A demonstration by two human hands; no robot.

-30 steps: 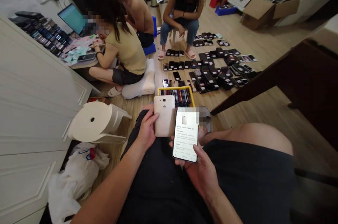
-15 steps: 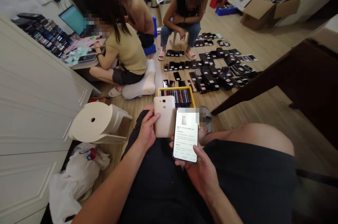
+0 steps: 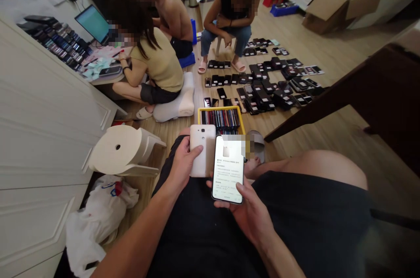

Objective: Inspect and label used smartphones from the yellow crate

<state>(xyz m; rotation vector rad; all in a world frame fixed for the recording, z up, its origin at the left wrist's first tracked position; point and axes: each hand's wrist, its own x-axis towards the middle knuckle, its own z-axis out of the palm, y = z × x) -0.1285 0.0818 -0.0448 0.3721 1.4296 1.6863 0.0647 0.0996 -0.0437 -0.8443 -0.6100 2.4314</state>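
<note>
My left hand (image 3: 181, 162) is closed around a pale smartphone (image 3: 201, 155), its thumb lying across the back cover. That cover faces me, with a camera and a logo near the top. In my right hand (image 3: 251, 210) is a lit smartphone (image 3: 227, 175), its screen toward me showing a small picture above lines of text. The right thumb rests on the screen's lower right edge. The two phones are side by side over my lap, close to each other. Beyond them a yellow crate (image 3: 243, 124) holds tightly packed rows of phones (image 3: 220, 119).
Many phones (image 3: 262, 94) lie in rows and stacks on the floor. One person (image 3: 229, 15) sits beyond them; two others (image 3: 157, 61) sit by a desk with a laptop (image 3: 92, 24). A white stool (image 3: 114, 149) and plastic bag (image 3: 98, 221) are left, a dark table leg (image 3: 302, 107) right.
The pale phone has moved slightly down and been tilted, so its back looks whiter. The lit phone has shifted a little left. Both hands keep their hold.
</note>
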